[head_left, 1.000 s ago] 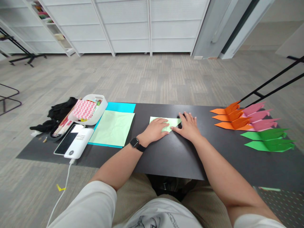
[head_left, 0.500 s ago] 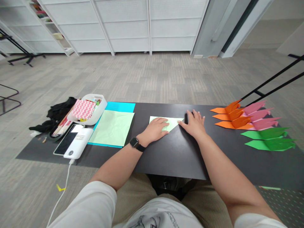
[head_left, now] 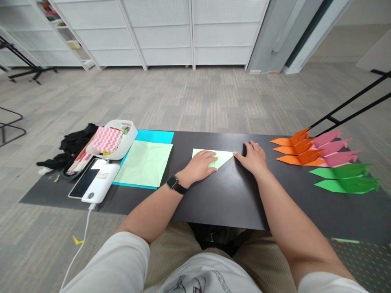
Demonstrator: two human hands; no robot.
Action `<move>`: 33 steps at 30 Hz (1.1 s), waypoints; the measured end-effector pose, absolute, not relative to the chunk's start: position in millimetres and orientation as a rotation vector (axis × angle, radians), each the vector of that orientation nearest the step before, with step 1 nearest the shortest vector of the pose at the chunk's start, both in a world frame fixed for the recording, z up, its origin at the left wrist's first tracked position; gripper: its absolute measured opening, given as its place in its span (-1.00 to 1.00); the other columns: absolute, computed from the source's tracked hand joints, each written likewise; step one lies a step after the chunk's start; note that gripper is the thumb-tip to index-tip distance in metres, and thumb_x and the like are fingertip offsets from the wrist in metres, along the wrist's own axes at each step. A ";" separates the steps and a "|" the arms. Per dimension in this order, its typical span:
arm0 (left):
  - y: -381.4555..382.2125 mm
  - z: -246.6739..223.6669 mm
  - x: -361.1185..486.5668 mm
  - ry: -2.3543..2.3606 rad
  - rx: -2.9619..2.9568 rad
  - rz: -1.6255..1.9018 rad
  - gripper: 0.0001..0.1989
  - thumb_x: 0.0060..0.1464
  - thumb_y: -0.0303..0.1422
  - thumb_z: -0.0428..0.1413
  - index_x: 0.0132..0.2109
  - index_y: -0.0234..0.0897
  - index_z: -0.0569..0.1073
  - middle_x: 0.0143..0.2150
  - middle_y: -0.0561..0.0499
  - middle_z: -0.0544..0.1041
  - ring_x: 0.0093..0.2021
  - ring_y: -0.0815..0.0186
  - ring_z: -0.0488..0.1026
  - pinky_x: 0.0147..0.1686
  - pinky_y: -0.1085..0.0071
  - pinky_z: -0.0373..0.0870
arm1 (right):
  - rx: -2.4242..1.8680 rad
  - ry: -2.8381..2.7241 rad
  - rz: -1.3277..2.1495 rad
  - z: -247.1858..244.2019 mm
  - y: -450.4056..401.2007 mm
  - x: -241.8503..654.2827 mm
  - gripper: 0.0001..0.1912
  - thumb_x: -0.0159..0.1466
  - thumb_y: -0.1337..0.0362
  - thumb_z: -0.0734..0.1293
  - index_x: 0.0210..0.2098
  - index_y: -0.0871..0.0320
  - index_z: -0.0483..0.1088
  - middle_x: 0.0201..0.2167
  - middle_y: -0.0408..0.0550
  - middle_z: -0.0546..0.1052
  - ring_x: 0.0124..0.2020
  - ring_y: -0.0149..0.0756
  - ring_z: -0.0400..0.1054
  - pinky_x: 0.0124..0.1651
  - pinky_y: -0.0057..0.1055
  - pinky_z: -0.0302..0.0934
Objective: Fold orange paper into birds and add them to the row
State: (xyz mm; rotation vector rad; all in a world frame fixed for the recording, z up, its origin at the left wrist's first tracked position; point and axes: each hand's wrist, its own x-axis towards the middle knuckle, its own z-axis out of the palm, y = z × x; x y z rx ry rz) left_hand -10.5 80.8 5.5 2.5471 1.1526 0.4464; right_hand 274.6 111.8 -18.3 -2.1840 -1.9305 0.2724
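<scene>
A pale green sheet of paper (head_left: 224, 156), folded into a triangle, lies on the dark table in front of me. My left hand (head_left: 201, 165) rests flat across its left part, fingers stretched out, covering much of it. At the triangle's right corner is the thumb of my right hand (head_left: 252, 158); the other fingers reach forward on the bare tabletop. Neither hand grips anything. To the left, a flat light green sheet (head_left: 148, 162) lies over blue paper (head_left: 155, 137).
Orange paper cranes (head_left: 297, 146), pink cranes (head_left: 334, 147) and green cranes (head_left: 345, 179) stand on the right. At the left are a white basket (head_left: 130, 138) of supplies, a phone (head_left: 82, 181), a white power bank (head_left: 100, 183) with a cable, and black cloth (head_left: 77, 138).
My right hand has shifted slightly right, its thumb sliding out to the triangle's corner, and its fingers have drawn closer together. My left hand stays in place on the paper.
</scene>
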 end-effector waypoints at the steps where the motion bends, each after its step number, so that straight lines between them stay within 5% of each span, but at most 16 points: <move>1: 80.7 6.0 -10.3 1.151 2.548 0.442 -0.59 0.34 -0.21 0.25 0.26 -0.22 0.56 0.42 -0.16 0.46 0.42 0.04 0.37 0.47 0.05 0.25 | -2.187 -1.932 0.261 -17.6 111.6 274.8 -0.11 0.40 -0.25 0.22 0.49 0.24 0.22 0.57 0.26 0.13 0.58 0.23 -0.06 0.55 0.13 -0.14; 10: 79.3 8.9 -10.1 1.142 2.566 0.422 -0.60 0.36 -0.21 0.22 0.26 -0.21 0.54 0.41 -0.16 0.46 0.41 0.04 0.37 0.48 0.06 0.24 | -2.123 -1.822 0.129 -15.5 114.5 281.0 -0.47 0.45 0.07 0.21 0.30 0.08 0.48 0.39 0.14 0.43 0.35 0.13 0.29 0.38 0.07 0.14; 16: 77.8 9.5 -10.5 1.145 2.538 0.430 -0.58 0.35 -0.20 0.21 0.28 -0.20 0.53 0.42 -0.16 0.44 0.44 0.03 0.34 0.49 0.04 0.21 | -2.088 -1.880 0.119 -18.8 110.0 277.3 -0.29 0.39 -0.21 0.29 0.31 0.14 0.46 0.42 0.25 0.37 0.41 0.22 0.20 0.42 0.13 0.06; 26: 77.8 9.2 -15.4 1.081 2.543 0.435 -0.51 0.32 -0.22 0.20 0.33 -0.26 0.49 0.44 -0.20 0.41 0.47 0.01 0.29 0.50 0.06 0.20 | -2.052 -1.865 0.135 -20.5 110.9 277.5 -0.41 0.46 -0.05 0.21 0.29 0.16 0.46 0.40 0.29 0.38 0.41 0.21 0.22 0.44 0.19 0.07; 33: 76.5 7.4 -11.9 1.137 2.508 0.471 -0.51 0.31 -0.09 0.24 0.28 -0.20 0.53 0.44 -0.17 0.43 0.45 0.00 0.33 0.49 0.03 0.20 | -1.905 -2.049 0.158 -19.4 101.4 269.2 -0.15 0.28 -0.23 0.42 0.42 0.05 0.34 0.49 0.28 0.25 0.52 0.44 0.03 0.46 0.54 -0.15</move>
